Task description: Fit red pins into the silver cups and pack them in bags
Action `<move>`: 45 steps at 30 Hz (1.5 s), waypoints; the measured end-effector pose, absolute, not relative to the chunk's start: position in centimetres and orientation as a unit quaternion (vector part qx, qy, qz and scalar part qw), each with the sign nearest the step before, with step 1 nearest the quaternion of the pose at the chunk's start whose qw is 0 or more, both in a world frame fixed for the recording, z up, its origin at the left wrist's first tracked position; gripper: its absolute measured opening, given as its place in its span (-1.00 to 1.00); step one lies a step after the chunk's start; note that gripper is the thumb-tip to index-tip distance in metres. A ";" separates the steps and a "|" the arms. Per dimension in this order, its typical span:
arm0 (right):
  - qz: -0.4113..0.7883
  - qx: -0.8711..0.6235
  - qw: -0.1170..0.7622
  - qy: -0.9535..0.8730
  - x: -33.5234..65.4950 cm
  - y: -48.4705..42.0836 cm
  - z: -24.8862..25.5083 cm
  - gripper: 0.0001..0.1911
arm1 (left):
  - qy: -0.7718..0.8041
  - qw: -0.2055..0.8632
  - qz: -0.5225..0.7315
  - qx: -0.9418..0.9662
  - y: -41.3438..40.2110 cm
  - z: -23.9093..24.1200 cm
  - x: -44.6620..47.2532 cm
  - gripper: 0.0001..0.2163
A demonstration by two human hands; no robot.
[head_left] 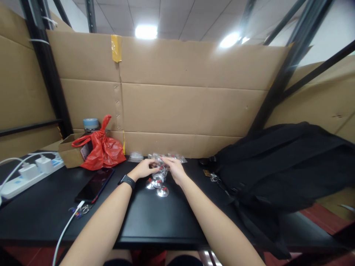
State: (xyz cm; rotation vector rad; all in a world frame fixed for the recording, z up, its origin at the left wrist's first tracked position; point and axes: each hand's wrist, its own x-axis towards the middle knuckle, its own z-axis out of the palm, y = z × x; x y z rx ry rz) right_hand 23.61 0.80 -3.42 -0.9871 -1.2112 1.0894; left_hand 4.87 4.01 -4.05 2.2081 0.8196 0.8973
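Observation:
Several clear, shiny discs with red centres, which look like suction cups (pixel 162 191), lie in a small cluster on the black table (pixel 161 218). My left hand (pixel 142 169), with a black watch on its wrist, is at the left of the cluster's far end, thumb and fingers curled together. From the right, my right hand (pixel 174 169) reaches over the same spot, its fingers bent down onto the clear pieces. What each hand grips is small and partly hidden by the fingers. Behind them lie crinkled clear plastic bags (pixel 180 158).
At left are a white power strip (pixel 30 176) with chargers, a phone (pixel 94 184) on a cable, keys (pixel 82 210), a cardboard box (pixel 70 157) and a knotted red bag (pixel 104 151). A black backpack (pixel 288 166) covers the right side. A cardboard wall (pixel 183 107) stands behind.

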 end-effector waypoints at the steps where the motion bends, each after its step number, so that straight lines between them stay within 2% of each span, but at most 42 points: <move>1: 0.463 -0.419 0.586 -0.517 23.6 0.8 -3.4 -0.60 | 0.313 0.300 0.341 0.834 4.0 -4.0 4.9 -0.70; 7: 0.402 -0.424 0.579 -0.569 24.4 1.0 -3.1 -0.53 | 0.352 0.250 0.407 0.805 4.7 -4.0 4.8 -0.69; 11: 0.388 -0.395 0.581 -0.596 25.0 1.4 -3.5 -0.45 | 0.350 0.294 0.427 0.780 5.0 -4.1 5.0 -0.66; 15: 0.382 -0.384 0.619 -0.569 25.1 1.8 -3.6 -0.47 | 0.341 0.345 0.480 0.731 4.9 -4.1 5.6 -0.72; 17: 0.371 -0.380 0.635 -0.561 25.1 1.8 -3.5 -0.48 | 0.345 0.346 0.512 0.706 4.9 -4.2 5.8 -0.64; 19: 0.356 -0.378 0.649 -0.556 25.2 1.8 -3.3 -0.48 | 0.366 0.304 0.537 0.697 4.7 -4.2 6.0 -0.59; 22: 0.336 -0.388 0.670 -0.536 25.7 2.0 -3.2 -0.47 | 0.386 0.180 0.530 0.733 3.8 -3.8 6.1 -0.62; 28: 0.340 -0.455 0.648 -0.507 26.6 2.3 -3.6 -0.40 | 0.350 -0.035 0.379 0.856 1.0 -1.7 6.7 -0.45; 33: 0.379 -0.420 0.609 -0.556 26.1 1.9 -3.5 -0.31 | 0.338 -0.115 0.299 0.885 0.2 -1.1 8.0 -0.77; 37: 0.372 -0.426 0.579 -0.587 25.9 2.1 -3.5 -0.37 | 0.362 -0.124 0.274 0.882 1.4 -0.7 6.7 -0.85; 45: 0.173 -0.514 0.537 -0.646 29.1 3.8 -4.7 -0.65 | 0.482 -0.077 0.295 0.821 4.8 -1.1 -1.4 -0.89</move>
